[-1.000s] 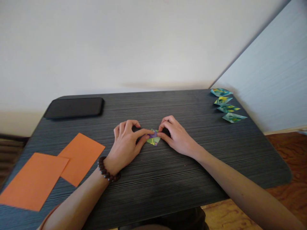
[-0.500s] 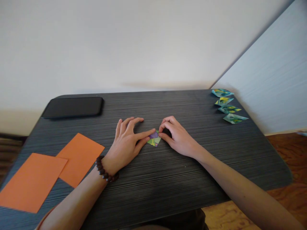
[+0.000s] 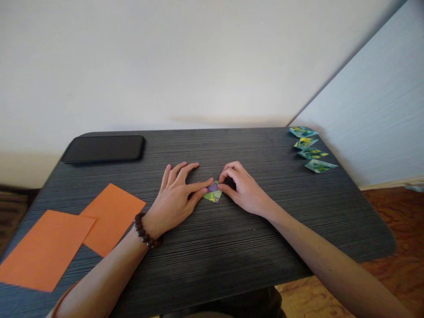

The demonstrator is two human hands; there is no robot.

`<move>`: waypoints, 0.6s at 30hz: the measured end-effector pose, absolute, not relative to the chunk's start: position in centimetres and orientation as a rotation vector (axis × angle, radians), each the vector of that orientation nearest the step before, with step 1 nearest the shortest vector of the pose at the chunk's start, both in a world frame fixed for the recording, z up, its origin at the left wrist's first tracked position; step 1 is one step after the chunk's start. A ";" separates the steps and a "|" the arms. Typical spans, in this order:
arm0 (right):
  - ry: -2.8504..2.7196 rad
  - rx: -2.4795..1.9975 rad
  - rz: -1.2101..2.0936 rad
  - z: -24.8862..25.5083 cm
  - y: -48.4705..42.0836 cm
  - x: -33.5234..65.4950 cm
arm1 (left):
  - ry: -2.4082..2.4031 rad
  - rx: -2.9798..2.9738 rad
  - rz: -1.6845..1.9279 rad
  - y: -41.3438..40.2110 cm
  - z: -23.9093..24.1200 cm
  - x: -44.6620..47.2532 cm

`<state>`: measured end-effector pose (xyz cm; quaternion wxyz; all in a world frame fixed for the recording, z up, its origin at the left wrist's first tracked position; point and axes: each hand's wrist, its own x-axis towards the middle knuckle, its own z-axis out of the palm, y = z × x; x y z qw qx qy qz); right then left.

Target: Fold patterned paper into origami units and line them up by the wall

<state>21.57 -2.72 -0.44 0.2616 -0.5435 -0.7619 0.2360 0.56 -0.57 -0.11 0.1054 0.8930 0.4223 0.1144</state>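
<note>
A small folded piece of patterned paper point(image 3: 213, 194), green, yellow and purple, lies at the middle of the dark table. My left hand point(image 3: 177, 192), with a dark bead bracelet at its wrist, holds the paper's left side between thumb and forefinger; its other fingers are spread over the table. From the right, my right hand point(image 3: 240, 187) pinches the paper's right edge with thumb and forefinger, the remaining fingers curled. Fingertips hide parts of both side corners.
Two orange paper sheets point(image 3: 48, 249) overlap at the table's left. A black phone-like slab point(image 3: 104, 148) rests at the back left. Several folded blue-green paper pieces point(image 3: 320, 166) stand in a row at the back right. Behind the dark table point(image 3: 212, 260) rises a pale wall point(image 3: 198, 62).
The view has shifted slightly. Both hands keep almost the same place and grip on the folded paper; any finger movement is very small.
</note>
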 end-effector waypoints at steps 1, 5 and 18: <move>-2.066 -1.469 0.632 -0.5 -2.8 21.5 | 1.246 2.629 0.344 -0.6 -0.2 0.6; -2.062 -1.484 0.577 -0.6 -2.9 21.3 | 1.253 2.609 0.351 -0.5 -0.4 0.5; -2.077 -1.432 0.703 -0.2 -2.7 22.2 | 1.213 2.615 0.343 -0.3 -0.3 0.1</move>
